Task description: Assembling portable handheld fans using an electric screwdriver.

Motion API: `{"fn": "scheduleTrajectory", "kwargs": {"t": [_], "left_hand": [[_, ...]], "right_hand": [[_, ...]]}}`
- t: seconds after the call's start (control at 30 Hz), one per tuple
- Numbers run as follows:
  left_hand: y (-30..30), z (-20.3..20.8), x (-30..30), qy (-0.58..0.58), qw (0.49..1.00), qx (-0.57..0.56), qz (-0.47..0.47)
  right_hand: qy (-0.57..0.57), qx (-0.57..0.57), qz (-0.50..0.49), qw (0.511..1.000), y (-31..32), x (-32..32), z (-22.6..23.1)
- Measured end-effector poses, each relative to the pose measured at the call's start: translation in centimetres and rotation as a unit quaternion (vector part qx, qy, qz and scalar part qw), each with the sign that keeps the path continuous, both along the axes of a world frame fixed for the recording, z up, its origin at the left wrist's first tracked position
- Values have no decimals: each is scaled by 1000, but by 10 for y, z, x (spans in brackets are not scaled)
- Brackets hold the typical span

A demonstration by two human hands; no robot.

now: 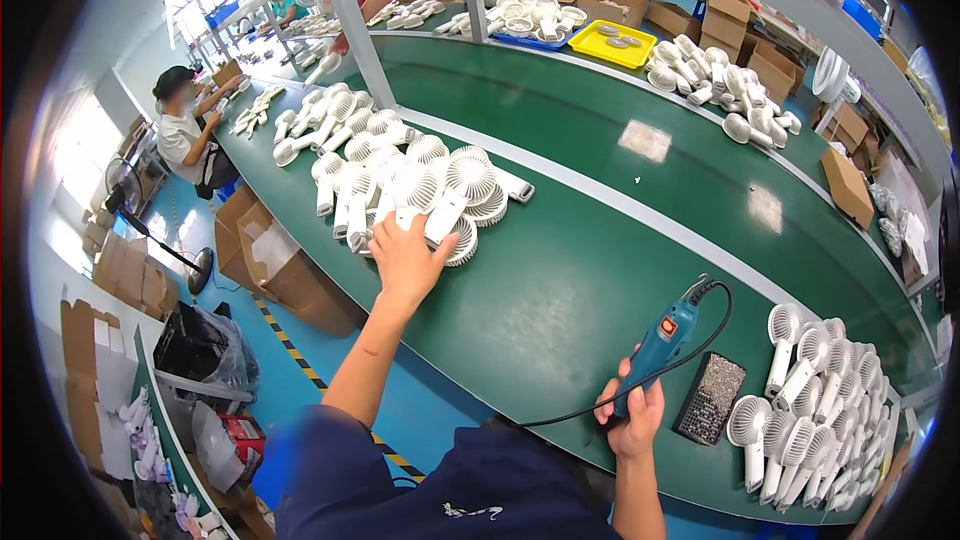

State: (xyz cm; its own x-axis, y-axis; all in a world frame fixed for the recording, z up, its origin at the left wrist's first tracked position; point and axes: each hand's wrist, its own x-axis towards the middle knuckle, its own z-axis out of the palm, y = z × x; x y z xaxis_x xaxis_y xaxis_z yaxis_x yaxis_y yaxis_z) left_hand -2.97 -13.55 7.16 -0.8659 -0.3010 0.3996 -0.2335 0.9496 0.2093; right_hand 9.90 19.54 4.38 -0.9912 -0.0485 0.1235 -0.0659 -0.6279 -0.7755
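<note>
Green desk (545, 310) is running diagonally from upper left to lower right, its surface catching a dull sheen mid-frame. Left of centre, a heap of white handheld fans (415, 185) is lying jumbled, heads and handles overlapping. Farther to the upper left, small white parts (258, 110) are lying scattered. At lower right, a second batch of fans (815, 405) is lying in overlapping rows, handles mostly pointing down the frame. Just left of these, a dark rectangular tray (702, 420) is holding tiny metallic pieces.
</note>
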Motion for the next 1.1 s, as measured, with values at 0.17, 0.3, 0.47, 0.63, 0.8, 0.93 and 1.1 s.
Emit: {"fn": "scheduleTrajectory", "kwargs": {"t": [0.17, 0.3, 0.47, 0.63, 0.8, 0.93, 1.1], "left_hand": [[11, 6, -11, 19, 999, -10, -33], [38, 34, -4, 37, 995, 1, -89], [115, 43, 57, -49, 956, 59, -283], [173, 10, 69, -105, 907, 111, -393], [198, 9, 89, -191, 885, 78, -418], [189, 31, 89, -207, 836, 115, -494], [162, 9, 25, -121, 677, -54, -723]], "right_hand": [[-29, 34, 19, 999, 5, 11, -7], [-75, -3, 15, 997, 14, 10, -8], [33, -119, -53, 991, 20, 16, 11], [283, 122, -263, 914, 79, 47, 68], [327, 120, -377, 858, 126, 36, 63], [278, 102, -345, 891, 141, 4, 50], [217, 43, -299, 928, 144, -13, 37]]}}
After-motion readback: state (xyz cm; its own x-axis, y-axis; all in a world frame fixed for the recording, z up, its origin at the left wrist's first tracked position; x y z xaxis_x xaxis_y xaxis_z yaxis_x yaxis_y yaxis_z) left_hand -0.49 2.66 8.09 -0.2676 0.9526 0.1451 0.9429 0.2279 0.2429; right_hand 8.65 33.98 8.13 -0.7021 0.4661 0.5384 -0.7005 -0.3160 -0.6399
